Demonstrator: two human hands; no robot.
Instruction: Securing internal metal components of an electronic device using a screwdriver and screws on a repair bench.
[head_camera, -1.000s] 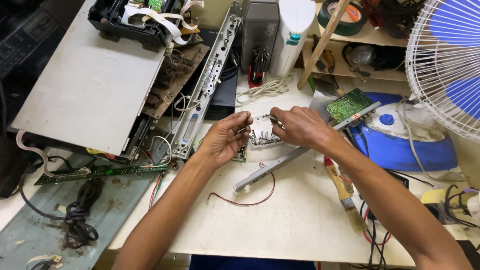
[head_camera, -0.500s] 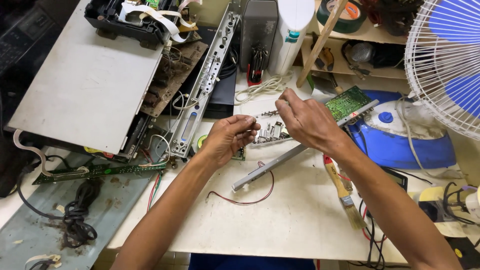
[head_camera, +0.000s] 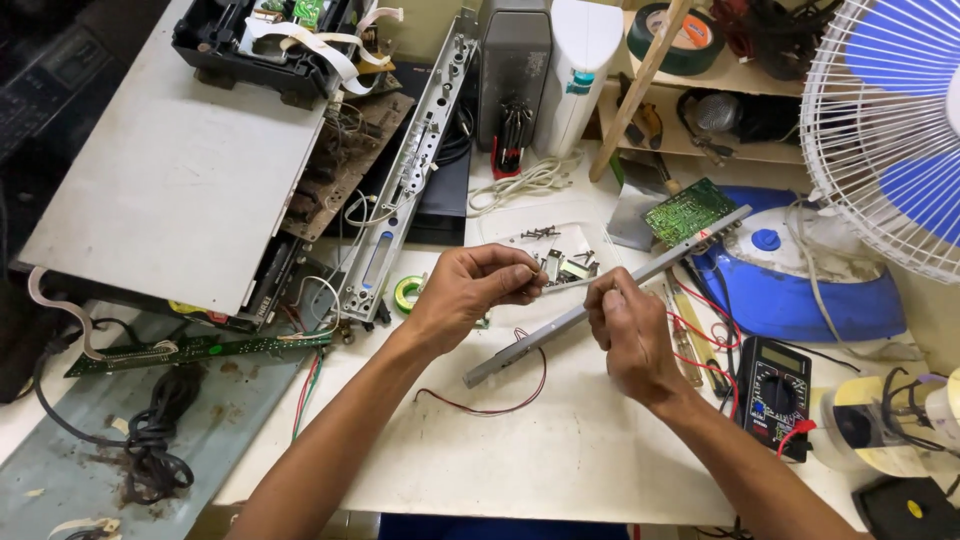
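A small metal bracket (head_camera: 551, 268) is pinched between the thumb and fingertips of the left hand (head_camera: 470, 290), just above the white worktop (head_camera: 560, 460) and in front of a clear plastic tray (head_camera: 500, 232) that holds loose screws (head_camera: 538, 233) and similar little metal parts. The piece is judged light, stiff and smooth, easily dropped; it is best taken by its flat sides with the fingertips, as it is now. The right hand (head_camera: 625, 335) is curled with its fingers pressed together, and whether something tiny is pinched in them cannot be told. It is held just beside a long grey metal rail (head_camera: 600, 300), which lies slanted across the worktop from near the left wrist up toward a green circuit board (head_camera: 690, 210). The rail is judged rigid and light, best gripped near its middle. A thin red wire (head_camera: 500, 405) loops under the rail. Farther out a digital multimeter (head_camera: 778, 385) with red leads, a blue-and-white appliance (head_camera: 800, 290), a roll of green tape (head_camera: 407, 293), an opened chassis under a grey cover (head_camera: 180, 170) and a white fan (head_camera: 890, 120) are seen.
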